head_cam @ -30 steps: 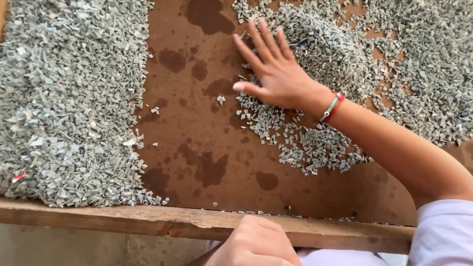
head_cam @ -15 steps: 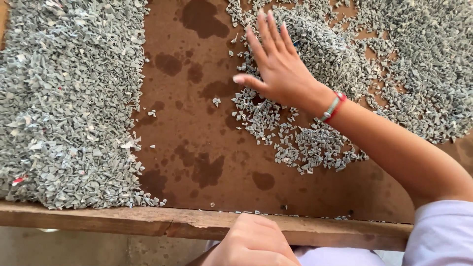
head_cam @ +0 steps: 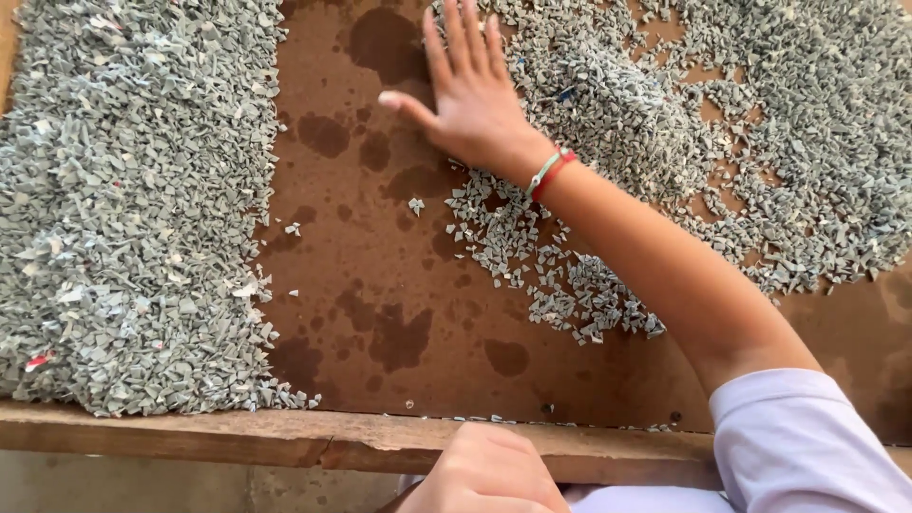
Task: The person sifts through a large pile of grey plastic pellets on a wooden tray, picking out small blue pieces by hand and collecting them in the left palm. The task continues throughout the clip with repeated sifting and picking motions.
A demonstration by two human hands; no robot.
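On the left we see a big pile of grey chips (head_cam: 133, 209). The chips are small, flat and pointy, and they lie thick on the brown surface (head_cam: 380, 285). A few white bits and one small red bit (head_cam: 38, 361) sit in the pile, near its bottom left corner.

Next to the pile we see a bare strip of the brown board with dark wet-looking spots on it. A few loose chips lie there alone.

Along the bottom edge runs a wooden rail (head_cam: 285, 442). Our left hand (head_cam: 489, 475) rests at this rail. We see only its back, so we cannot tell how its fingers are set.

Further right, our right hand (head_cam: 470, 95) lies flat on the board, palm down. Its fingers are stretched out and a little apart, with the thumb out to the left. It holds nothing. It touches the left edge of a second spread of grey chips (head_cam: 741, 142). A red and green band (head_cam: 549, 173) is on the wrist, and a white sleeve (head_cam: 807, 446) is low on the right.
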